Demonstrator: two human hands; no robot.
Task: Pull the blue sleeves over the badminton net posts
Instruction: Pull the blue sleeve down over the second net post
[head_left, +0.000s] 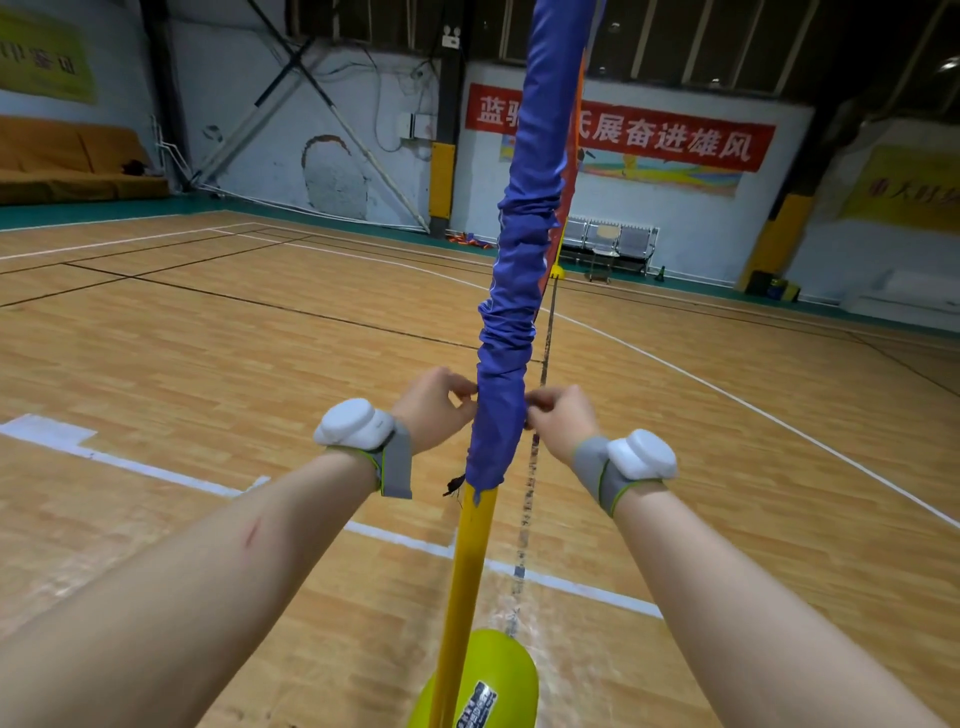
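A yellow net post (470, 566) rises from a yellow-green base (498, 670) right in front of me. A blue fabric sleeve (511, 291) covers the post from the top of the view down to about wrist height, bunched in wrinkles along its middle; its frayed lower hem hangs just above the bare yellow part. My left hand (434, 408) pinches the sleeve's left side. My right hand (563, 421) pinches its right side at the same height. Both wrists carry white sensor pods on grey straps.
The net's edge cord (530, 499) hangs just right of the post. Wooden court floor (218, 332) with white and black lines spreads all around. Metal bench seats (610, 241) and a red banner (649, 137) stand at the far wall.
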